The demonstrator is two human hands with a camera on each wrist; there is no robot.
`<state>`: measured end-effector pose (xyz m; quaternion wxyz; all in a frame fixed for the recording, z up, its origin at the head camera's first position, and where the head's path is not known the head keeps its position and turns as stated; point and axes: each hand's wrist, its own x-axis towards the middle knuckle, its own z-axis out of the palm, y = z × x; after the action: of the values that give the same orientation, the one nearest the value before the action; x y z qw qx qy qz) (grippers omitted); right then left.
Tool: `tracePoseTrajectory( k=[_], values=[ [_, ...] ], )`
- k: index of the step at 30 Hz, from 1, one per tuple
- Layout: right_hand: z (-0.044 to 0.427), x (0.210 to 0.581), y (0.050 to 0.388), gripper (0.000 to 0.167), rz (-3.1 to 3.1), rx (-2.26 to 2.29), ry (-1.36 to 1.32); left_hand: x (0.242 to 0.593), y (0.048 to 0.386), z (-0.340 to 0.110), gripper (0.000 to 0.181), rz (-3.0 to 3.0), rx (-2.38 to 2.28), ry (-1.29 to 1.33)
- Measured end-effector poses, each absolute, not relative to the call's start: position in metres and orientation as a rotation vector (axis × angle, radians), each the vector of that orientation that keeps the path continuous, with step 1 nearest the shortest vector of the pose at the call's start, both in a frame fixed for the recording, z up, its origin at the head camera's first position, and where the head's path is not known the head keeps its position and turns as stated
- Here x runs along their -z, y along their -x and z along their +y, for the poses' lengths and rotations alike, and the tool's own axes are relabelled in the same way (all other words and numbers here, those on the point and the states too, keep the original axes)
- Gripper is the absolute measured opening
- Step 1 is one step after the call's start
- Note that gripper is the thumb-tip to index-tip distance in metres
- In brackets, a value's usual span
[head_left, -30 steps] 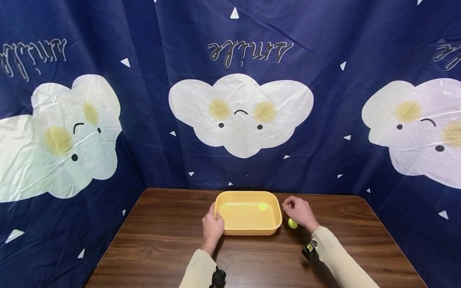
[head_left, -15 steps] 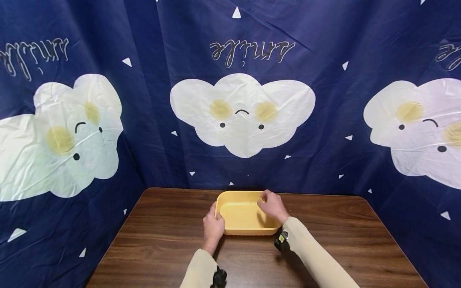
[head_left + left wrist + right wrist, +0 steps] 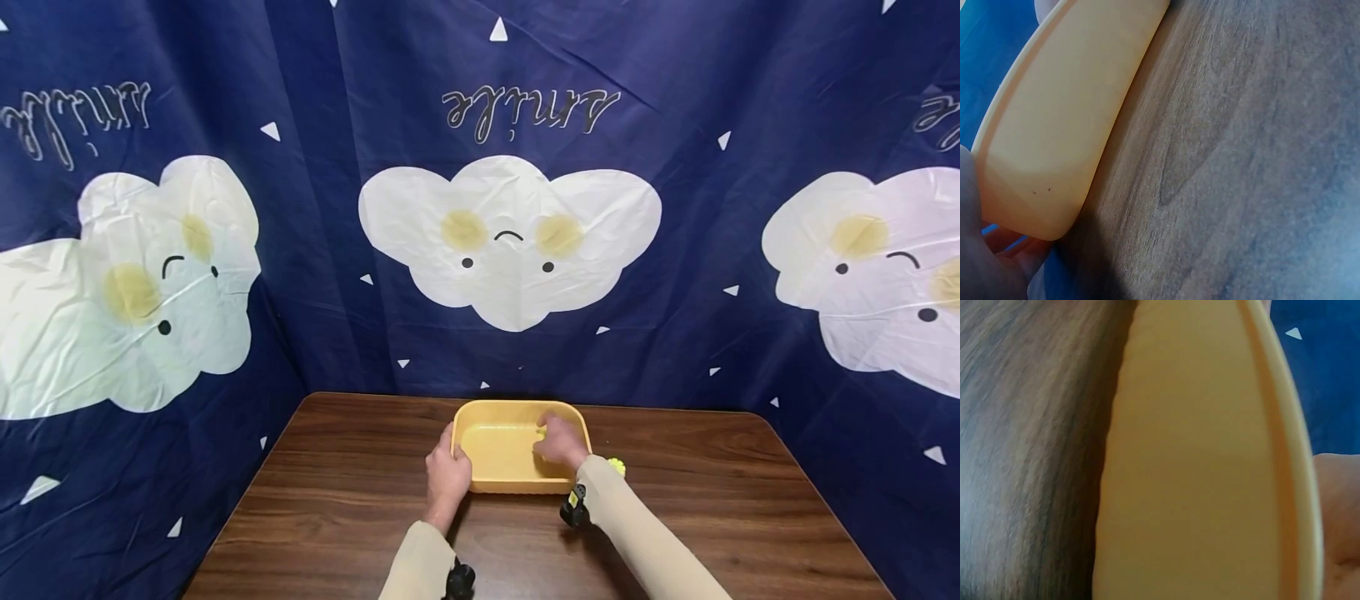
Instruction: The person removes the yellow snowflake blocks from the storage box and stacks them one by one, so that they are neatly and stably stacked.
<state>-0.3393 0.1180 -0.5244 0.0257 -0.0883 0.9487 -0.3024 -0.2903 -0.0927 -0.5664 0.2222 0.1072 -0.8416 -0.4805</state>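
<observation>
A yellow plastic tray [image 3: 498,454] with raised walls stands on the wooden table. My left hand [image 3: 447,475] grips its left wall, thumb over the rim and fingers on the outside. In the left wrist view, fingers [image 3: 1022,253] show at the tray's corner. My right hand [image 3: 562,442] is inside the tray's right part, thumb and fingers about a small yellow-green ball [image 3: 541,433], mostly covered by them. A second yellow-green ball [image 3: 617,467] lies on the table right of the tray, partly behind the right sleeve. In the right wrist view the tray wall [image 3: 1191,456] hides the fingertips.
The brown wooden table [image 3: 337,500] reaches back to a dark blue curtain [image 3: 322,333] printed with white clouds, which also hangs at both sides. Black wrist cameras [image 3: 573,506] sit under both forearms.
My right hand has moved left from beside the tray, over its right wall and down to the ball inside. My left hand has kept its grip on the tray.
</observation>
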Motion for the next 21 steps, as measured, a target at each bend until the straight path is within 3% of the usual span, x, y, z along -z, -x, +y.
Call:
tracePoseTrajectory(
  k=[10,18,21],
  values=[
    [0.113,0.53,0.34,0.037,2.991,0.906,0.243,0.567,0.29,-0.093,0.046,-2.345,1.333,-0.3],
    [0.107,0.536,0.338,0.014,2.988,0.886,0.258,0.566,0.291,-0.093,0.046,-2.352,1.328,-0.303],
    [0.105,0.538,0.338,0.039,2.946,0.919,0.288,0.566,0.29,-0.092,0.046,-2.361,1.318,-0.305]
  ],
)
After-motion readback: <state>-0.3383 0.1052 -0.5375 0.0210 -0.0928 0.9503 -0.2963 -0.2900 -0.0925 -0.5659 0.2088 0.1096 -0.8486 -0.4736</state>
